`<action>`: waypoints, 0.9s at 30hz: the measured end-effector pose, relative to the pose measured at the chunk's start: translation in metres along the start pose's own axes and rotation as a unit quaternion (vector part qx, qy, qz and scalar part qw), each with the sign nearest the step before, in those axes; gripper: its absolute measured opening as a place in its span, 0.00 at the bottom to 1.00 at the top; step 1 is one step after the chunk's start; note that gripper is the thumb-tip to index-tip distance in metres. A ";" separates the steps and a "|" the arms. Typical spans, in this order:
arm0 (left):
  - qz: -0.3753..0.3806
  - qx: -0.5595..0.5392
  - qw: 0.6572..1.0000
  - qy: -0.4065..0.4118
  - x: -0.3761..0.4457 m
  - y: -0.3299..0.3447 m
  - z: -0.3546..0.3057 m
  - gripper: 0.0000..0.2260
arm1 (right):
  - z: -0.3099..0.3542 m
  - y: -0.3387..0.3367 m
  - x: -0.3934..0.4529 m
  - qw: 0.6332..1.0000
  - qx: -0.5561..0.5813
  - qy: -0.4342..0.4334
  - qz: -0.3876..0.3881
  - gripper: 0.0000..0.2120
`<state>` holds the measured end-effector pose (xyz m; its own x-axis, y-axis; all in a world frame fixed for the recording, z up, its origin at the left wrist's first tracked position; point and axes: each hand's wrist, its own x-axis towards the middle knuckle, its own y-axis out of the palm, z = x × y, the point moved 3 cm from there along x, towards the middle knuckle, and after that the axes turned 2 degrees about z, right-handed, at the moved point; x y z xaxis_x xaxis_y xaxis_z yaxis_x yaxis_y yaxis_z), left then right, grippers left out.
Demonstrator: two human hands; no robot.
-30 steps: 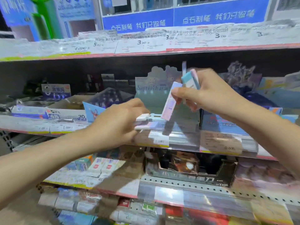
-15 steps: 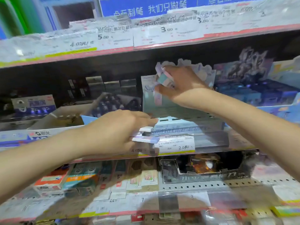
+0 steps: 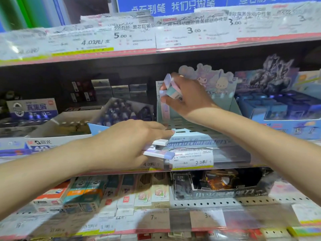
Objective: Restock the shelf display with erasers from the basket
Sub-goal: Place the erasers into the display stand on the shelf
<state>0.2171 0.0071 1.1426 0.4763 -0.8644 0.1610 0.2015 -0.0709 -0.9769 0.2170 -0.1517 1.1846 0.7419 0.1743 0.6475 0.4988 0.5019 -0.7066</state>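
Shelf display (image 3: 199, 119); right-hand eraser (image 3: 173, 89) tilted.

One head-worn view looks forward and slightly down, close to the shelf (image 3: 156, 171), with both forearms reaching in from the near edge.

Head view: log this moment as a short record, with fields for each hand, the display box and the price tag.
left hand: grips flat erasers in front of the shelf edge
right hand: holds pastel erasers, raised at the display's left side
display box: teal cartoon-character box on the middle shelf, slotted tray mostly unfilled
price tag: reads 2.0, under the box
basket: not in view
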 end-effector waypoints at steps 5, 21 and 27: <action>-0.012 -0.015 1.000 0.001 -0.001 0.002 0.000 0.29 | -0.002 0.002 0.001 1.000 0.019 0.003 -0.003 0.10; -0.010 -0.037 0.999 -0.013 -0.004 -0.001 -0.004 0.27 | -0.006 0.007 -0.006 0.999 0.006 0.001 0.052 0.11; -0.009 -0.038 0.999 -0.016 -0.007 -0.006 -0.006 0.26 | -0.007 -0.003 -0.005 0.996 0.002 -0.011 0.090 0.06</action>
<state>0.2075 0.0101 1.1466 0.5005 -0.8465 0.1814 0.1452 -0.1244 -0.9815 0.2149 -0.1599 1.1813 0.8093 0.2800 0.5164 0.3572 0.4634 -0.8110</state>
